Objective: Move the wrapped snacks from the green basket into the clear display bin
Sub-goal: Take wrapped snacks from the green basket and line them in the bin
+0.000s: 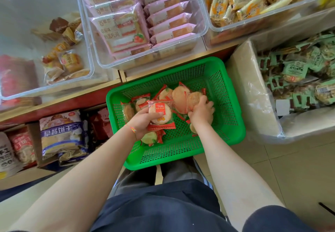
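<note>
Snack (pixel 159 113) (wrapped) inside left fingers (pixel 147 117).

One green basket (pixel 181 152), roughly eight wrapped snacks (pixel 159 113) inside it, though they overlap. Three clear bins (pixel 101 57) far side; two hands (pixel 143 121).

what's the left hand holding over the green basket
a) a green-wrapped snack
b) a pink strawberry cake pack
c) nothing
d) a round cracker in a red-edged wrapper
d: the left hand grips a round cracker pack with red edges, above the green basket, while the right hand reaches among the other packs.
</note>
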`<state>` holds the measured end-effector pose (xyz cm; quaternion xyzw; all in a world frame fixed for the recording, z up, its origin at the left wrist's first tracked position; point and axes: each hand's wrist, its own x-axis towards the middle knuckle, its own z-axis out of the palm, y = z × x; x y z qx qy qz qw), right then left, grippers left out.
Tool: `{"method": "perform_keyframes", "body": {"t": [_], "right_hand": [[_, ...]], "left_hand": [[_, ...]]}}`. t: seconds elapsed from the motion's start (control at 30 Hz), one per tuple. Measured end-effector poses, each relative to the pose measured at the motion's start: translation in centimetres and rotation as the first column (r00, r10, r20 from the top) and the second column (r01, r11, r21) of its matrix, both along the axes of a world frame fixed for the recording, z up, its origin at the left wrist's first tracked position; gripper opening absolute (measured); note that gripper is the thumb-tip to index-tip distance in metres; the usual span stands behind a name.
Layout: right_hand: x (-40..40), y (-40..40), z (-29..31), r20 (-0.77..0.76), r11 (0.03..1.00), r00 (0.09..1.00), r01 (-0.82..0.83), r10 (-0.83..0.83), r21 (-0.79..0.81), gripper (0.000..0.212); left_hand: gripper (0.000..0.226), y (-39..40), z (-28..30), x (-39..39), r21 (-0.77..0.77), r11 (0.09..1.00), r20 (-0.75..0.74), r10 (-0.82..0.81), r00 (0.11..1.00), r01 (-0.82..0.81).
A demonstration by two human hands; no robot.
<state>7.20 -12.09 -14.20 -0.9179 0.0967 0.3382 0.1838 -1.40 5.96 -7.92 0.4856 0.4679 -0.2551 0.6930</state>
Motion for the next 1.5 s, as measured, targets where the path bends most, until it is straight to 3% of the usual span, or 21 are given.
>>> {"method": "perform_keyframes", "body": {"t": [0.07, 0.13, 0.17, 0.23, 0.27, 0.3, 0.33, 0.47, 0.57, 0.67, 0.8, 0.87, 0.97, 1.07, 1.13, 1.27, 1.4, 1.5], "right_hand": [[-0.1, 0.8, 0.9, 0.053, 0.978, 0.997, 0.051, -0.063, 0.204, 0.066], [0.0, 1.5, 2.5, -0.018, 0.875, 0.974, 0.212, -0.227, 0.434, 0.059], [0.1, 1.9, 3.4, -0.116, 0.776, 0.934, 0.346, -0.338, 0.527, 0.052], [0.4, 2.3, 4.6, -0.405, 0.448, 0.761, 0.633, -0.506, 0.631, 0.032], [0.4, 2.3, 5.0, -0.550, 0.284, 0.668, 0.727, -0.501, 0.625, 0.023], [0.3, 2.4, 5.3, -0.649, 0.183, 0.615, 0.774, -0.448, 0.607, 0.019], [0.2, 2.3, 5.6, -0.693, 0.161, 0.614, 0.781, -0.379, 0.604, 0.019], [-0.9, 2.3, 6.5, -0.702, 0.216, 0.684, 0.729, -0.198, 0.649, 0.022], [-2.0, 3.0, 6.8, -0.683, 0.230, 0.699, 0.715, -0.212, 0.660, 0.030], [-3.4, 3.9, 7.3, -0.665, 0.241, 0.713, 0.701, -0.224, 0.671, 0.024], [-5.6, 6.1, 7.9, -0.662, 0.168, 0.702, 0.709, -0.264, 0.685, 0.032], [-6.8, 7.6, 8.7, -0.640, 0.155, 0.718, 0.690, -0.274, 0.707, 0.024], [-9.2, 10.8, 10.1, -0.619, 0.166, 0.744, 0.663, -0.252, 0.730, 0.019], [-12.3, 15.6, 11.8, -0.601, 0.166, 0.776, 0.629, -0.192, 0.759, 0.027], [-15.4, 19.9, 12.8, -0.609, 0.146, 0.781, 0.625, -0.141, 0.767, 0.043], [-22.5, 30.5, 14.0, -0.648, 0.136, 0.752, 0.659, -0.122, 0.740, 0.065], [-28.6, 41.9, 16.4, -0.664, 0.278, 0.743, 0.658, -0.085, 0.700, 0.031], [-30.9, 48.6, 18.3, -0.608, 0.284, 0.793, 0.595, -0.052, 0.752, 0.031]], "left_hand": [[0.027, 0.3, -0.2, -0.1, 0.013, 1.000, -0.009, 0.025, 1.000, -0.025], [0.030, 0.4, -0.3, -0.2, 0.039, 0.997, -0.032, 0.067, 0.997, -0.066], [0.030, 0.5, -0.3, -0.2, 0.062, 0.994, -0.041, 0.093, 0.995, -0.090], [0.029, 0.7, -0.3, -0.2, 0.109, 0.984, -0.036, 0.147, 0.989, -0.142], [0.029, 0.8, -0.2, -0.2, 0.122, 0.980, -0.021, 0.163, 0.986, -0.160], [0.030, 1.0, -0.1, -0.3, 0.132, 0.977, -0.007, 0.169, 0.986, -0.167], [0.031, 1.2, 0.2, -0.3, 0.131, 0.978, 0.008, 0.165, 0.986, -0.164], [0.028, 2.6, 1.7, -0.4, 0.076, 0.984, 0.074, 0.157, 0.985, -0.163], [0.025, 4.0, 2.5, -0.9, 0.035, 0.989, 0.113, 0.141, 0.984, -0.145], [0.023, 5.3, 3.2, -1.9, -0.007, 0.992, 0.119, 0.123, 0.985, -0.123], [0.029, 7.8, 3.7, -4.2, -0.040, 0.989, 0.117, 0.149, 0.982, -0.145], [0.034, 9.3, 4.1, -5.9, -0.065, 0.983, 0.101, 0.179, 0.979, -0.173], [0.021, 12.4, 5.0, -8.7, -0.052, 0.980, 0.126, 0.199, 0.972, -0.194], [0.013, 17.5, 6.0, -12.2, 0.014, 0.977, 0.198, 0.207, 0.958, -0.214], [0.005, 21.9, 7.0, -14.9, 0.041, 0.977, 0.235, 0.196, 0.952, -0.212], [0.007, 32.8, 8.8, -22.0, -0.009, 0.960, 0.309, 0.269, 0.912, -0.280], [0.019, 43.1, 11.1, -28.6, -0.089, 0.904, 0.332, 0.423, 0.843, -0.418], [0.043, 48.0, 12.6, -31.6, -0.094, 0.927, 0.397, 0.370, 0.840, -0.364]]}}
